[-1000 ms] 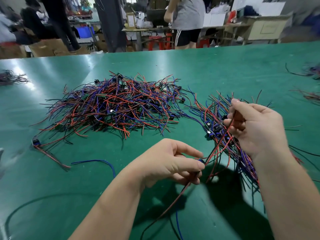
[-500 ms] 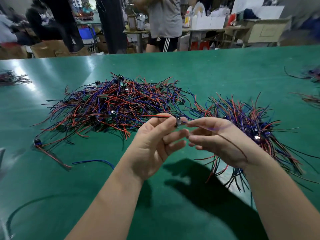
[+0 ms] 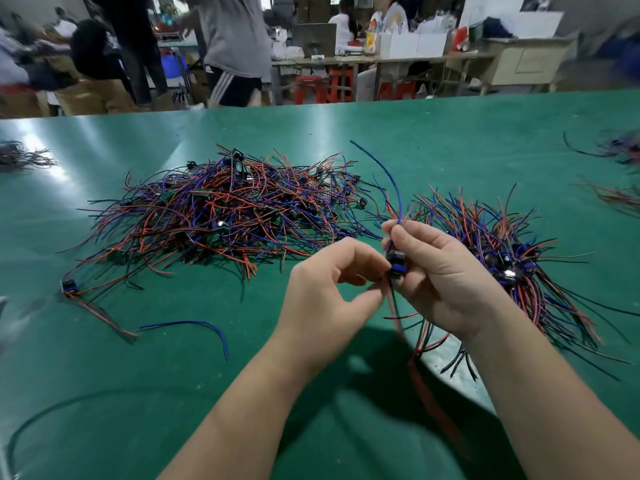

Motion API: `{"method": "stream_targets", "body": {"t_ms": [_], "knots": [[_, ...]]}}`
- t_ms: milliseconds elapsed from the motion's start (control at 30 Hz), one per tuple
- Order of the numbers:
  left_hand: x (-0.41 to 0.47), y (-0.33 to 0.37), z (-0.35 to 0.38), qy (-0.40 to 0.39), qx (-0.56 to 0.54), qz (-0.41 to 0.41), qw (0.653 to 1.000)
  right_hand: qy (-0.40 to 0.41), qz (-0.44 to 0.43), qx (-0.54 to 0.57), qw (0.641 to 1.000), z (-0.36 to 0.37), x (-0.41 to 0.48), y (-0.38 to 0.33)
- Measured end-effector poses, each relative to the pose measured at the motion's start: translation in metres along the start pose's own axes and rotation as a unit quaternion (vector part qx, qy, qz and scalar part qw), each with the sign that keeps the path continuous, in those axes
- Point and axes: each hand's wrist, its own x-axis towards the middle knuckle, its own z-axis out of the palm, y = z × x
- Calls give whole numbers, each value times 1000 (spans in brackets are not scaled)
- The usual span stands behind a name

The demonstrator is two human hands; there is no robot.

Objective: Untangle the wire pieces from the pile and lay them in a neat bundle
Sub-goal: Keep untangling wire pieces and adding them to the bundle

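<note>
The green counter (image 3: 450, 140) carried everything. Across its left half sprawled the pile (image 3: 221, 216), with red, blue and black strands crossing every way and sharing no direction. That, we judged, was why each piece had to be lifted clear before it could be straightened. To the right lay the bundle (image 3: 502, 251), its connectors gathered near the middle and its strands running roughly from the far side down towards us. We took it to sit there so that the right hand could add to it with a short reach.

Between the two heaps, raised above the counter, we held one wire piece (image 3: 398, 209). Our right hand (image 3: 446, 285) wrapped it, the fingers (image 3: 412, 237) curled round its small dark connector (image 3: 394, 259), with thumb and forefinger pinching the blue lead (image 3: 388, 171) just above. Our left hand (image 3: 325, 299) met it from the other side, its thumb and forefinger nipped narrow on the red and black leads (image 3: 420, 372) just below the connector. We judged this grip was meant to draw them out straight while the right hand anchored the plug.

The piece's long axis stood nearly upright in the view. The blue lead pointed up and away from us, bending left at its tip. The other leads hung down towards us, blurred at their ends. It would want tilting to lie along the bundle's strands.
</note>
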Motion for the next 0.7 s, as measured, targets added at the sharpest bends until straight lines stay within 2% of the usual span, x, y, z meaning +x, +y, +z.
{"method": "stream_targets", "body": {"t_ms": [67,167,300,400,467,567,700], "knots": [[0,0,2,15,-54,-43,997,16,-5,-21,1000,-3,1,-2],[2,3,3,30,-210,-169,962,21,-19,-59,998,-6,1,-2],[1,3,6,10,-204,-232,951,33,-50,-174,983,-9,0,0],[0,2,3,-37,-177,-278,943,80,-118,-249,958,-14,-1,-7],[0,0,0,-104,-159,-313,931,129,-157,-242,949,-20,0,-16],[-5,1,0,-205,-123,-341,909,194,-178,-173,949,-28,-1,-28],[-6,-3,2,-220,-96,-357,903,208,-163,-88,960,-29,-2,-29]]}}
